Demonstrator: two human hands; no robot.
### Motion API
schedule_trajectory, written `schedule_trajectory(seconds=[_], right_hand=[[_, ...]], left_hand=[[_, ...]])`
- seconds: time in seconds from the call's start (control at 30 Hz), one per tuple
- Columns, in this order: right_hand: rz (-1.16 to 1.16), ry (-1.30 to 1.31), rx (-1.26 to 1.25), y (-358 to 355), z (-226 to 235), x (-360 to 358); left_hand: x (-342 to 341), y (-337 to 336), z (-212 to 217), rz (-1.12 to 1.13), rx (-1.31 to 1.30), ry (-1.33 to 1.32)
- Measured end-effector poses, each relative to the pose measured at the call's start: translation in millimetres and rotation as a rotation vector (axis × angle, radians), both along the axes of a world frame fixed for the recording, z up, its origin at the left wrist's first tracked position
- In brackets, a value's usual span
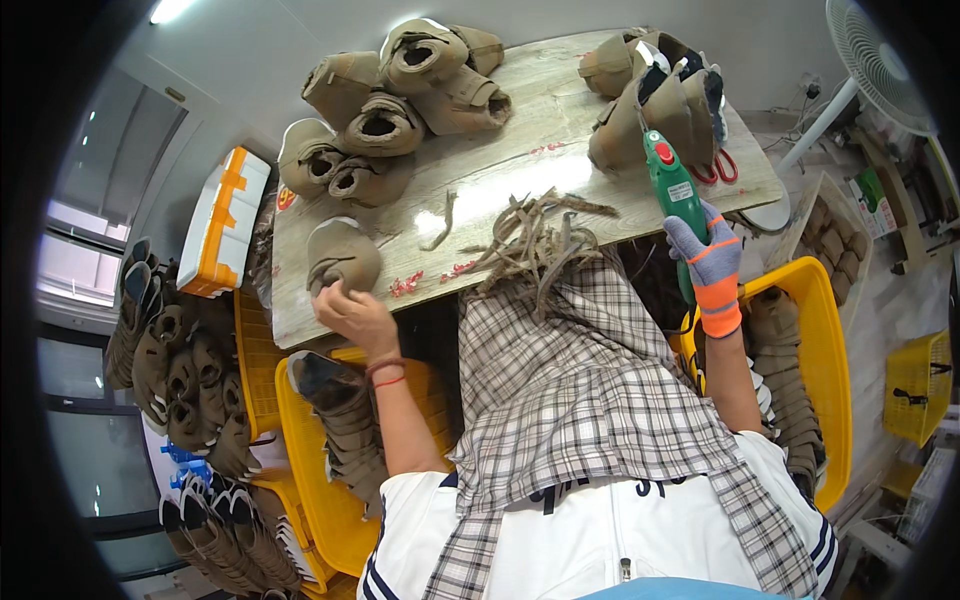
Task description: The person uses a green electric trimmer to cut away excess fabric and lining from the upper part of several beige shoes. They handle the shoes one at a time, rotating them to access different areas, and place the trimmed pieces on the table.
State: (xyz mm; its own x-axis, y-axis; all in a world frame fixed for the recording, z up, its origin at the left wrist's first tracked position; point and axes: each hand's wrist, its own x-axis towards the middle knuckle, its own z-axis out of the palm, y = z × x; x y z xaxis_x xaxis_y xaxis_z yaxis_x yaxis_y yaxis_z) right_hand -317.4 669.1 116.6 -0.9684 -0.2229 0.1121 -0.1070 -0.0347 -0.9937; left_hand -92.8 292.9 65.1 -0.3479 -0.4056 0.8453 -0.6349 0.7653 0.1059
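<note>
My bare left hand [356, 318] is at the left front of the table, its fingers closed at the near edge of a tan, rounded shoe upper [342, 253]. A grey and orange glove covers my right hand [708, 250], which is wrapped around a green handheld power tool [677, 190] with a red button. The tool's thin tip points away from me, close to a cluster of tan shoe uppers [640, 110] at the back right. Between my hands, a heap of tan trimmed strips [540, 235] spills over the table edge onto my checked apron [560, 370].
More shoe uppers [400, 100] are grouped at the table's [530, 100] back left. Red-handled scissors [722, 167] lie by the right cluster. Yellow bins of stacked uppers stand at my left [320, 470] and right [835, 380]. A white fan [870, 50] stands at the far right.
</note>
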Motion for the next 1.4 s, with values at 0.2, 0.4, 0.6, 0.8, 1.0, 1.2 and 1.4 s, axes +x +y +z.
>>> schedule_trajectory(seconds=[0.2, 0.4, 0.6, 0.8, 1.0, 1.2, 1.4], right_hand=[[-0.051, -0.024, -0.029, 15, -4, -6], [-0.155, 0.007, -0.060, 40, 3, -10], [-0.249, 0.034, -0.058, 65, 7, -15], [-0.223, 0.005, -0.105, 63, -7, -20], [-0.193, -0.003, -0.065, 58, -16, -20], [-0.129, 0.157, 0.202, 42, -17, -18], [0.040, 0.677, 0.476, -10, -3, 3]], left_hand=[[-102, 65, -52, -0.551, 0.634, -0.208], [-185, 158, -67, -1.327, 0.916, -0.524], [-257, 183, -73, -1.128, 1.202, 0.338], [-307, 171, -22, -1.137, 1.953, 0.133], [-283, 155, -29, -1.375, 1.507, 0.217], [-179, 94, 37, -1.394, 1.979, 0.842], [-94, 17, 70, -1.401, 2.091, 1.027]])
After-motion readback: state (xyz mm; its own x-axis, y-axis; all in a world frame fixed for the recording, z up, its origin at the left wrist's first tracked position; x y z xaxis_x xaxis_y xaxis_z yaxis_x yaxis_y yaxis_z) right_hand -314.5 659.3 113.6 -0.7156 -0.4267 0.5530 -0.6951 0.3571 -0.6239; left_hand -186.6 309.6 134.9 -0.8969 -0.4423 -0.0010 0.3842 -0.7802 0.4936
